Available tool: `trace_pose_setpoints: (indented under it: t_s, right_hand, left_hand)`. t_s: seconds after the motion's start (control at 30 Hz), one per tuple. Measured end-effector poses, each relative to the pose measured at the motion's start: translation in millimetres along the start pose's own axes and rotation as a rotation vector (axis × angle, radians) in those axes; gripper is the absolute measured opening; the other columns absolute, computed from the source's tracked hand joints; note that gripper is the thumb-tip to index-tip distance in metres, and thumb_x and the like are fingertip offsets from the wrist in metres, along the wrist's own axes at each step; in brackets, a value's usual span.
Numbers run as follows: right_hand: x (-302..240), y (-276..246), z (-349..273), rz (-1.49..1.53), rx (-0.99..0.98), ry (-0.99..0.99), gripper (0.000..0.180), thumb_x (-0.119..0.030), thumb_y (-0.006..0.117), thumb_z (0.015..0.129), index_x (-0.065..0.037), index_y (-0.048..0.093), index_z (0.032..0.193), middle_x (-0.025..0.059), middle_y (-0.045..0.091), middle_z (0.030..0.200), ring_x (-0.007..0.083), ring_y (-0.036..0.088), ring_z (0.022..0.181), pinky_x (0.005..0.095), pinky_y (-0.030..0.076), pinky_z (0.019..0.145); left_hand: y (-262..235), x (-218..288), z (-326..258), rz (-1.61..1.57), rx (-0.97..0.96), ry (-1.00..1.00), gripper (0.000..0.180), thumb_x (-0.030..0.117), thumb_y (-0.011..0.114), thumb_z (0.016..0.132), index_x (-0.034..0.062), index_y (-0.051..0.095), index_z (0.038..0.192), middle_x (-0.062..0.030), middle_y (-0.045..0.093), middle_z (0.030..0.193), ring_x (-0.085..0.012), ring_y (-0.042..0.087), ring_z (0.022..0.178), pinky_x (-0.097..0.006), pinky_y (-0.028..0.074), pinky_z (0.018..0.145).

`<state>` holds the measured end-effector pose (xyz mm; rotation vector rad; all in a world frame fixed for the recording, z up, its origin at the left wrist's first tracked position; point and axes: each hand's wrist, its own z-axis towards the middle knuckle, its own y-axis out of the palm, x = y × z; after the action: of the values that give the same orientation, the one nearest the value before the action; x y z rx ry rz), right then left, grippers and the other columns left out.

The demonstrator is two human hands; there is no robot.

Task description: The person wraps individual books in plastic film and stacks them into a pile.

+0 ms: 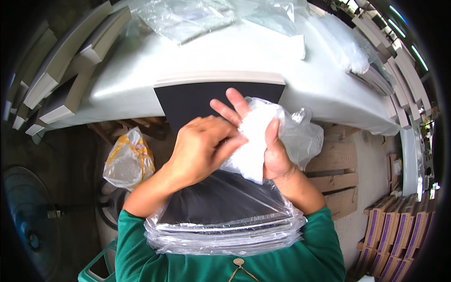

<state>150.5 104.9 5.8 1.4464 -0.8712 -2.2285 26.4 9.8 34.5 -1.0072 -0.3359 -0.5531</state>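
Observation:
My left hand and my right hand meet over a bunch of clear plastic bags, both pinching at the crumpled plastic. Under my hands lies a thick black-covered book with pale page edges, its far end resting on the white table. Against my chest sits a stack of black books wrapped in clear plastic. My sleeves are green.
Stacks of pale-edged books line the left side of the table, more lie at the right. Loose clear bags lie at the table's far end. A yellow-and-clear bag and a fan are at the lower left, cartons at the lower right.

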Motion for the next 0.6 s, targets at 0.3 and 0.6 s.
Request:
trace_pose_setpoints:
  t_s: [0.3,0.6]
  right_hand:
    - [6,-4,0,-0.259,0.495,-0.100,0.026,-0.014,0.065,0.077,-0.004,0.051,0.096,0.0014,0.055,0.087,0.0095,0.051,0.081,0.0249,0.040,0.074]
    - [-1,-5,-5,-0.206,0.417,0.024,0.029,-0.011,0.062,0.078,-0.003,0.052,0.104,0.0031,0.057,0.093,0.0097,0.052,0.087,0.0240,0.040,0.076]
  left_hand:
    - [12,-9,-10,-0.656,0.327,-0.323,0.019,0.016,0.060,0.081,-0.0005,0.057,0.071,-0.0027,0.056,0.067,-0.0065,0.049,0.061,-0.022,0.041,0.055]
    - [19,-17,-15,-0.803,0.306,-0.375,0.008,0.006,0.060,0.080,0.0011,0.055,0.084,-0.0009,0.056,0.078,-0.0065,0.049,0.070,-0.020,0.041,0.064]
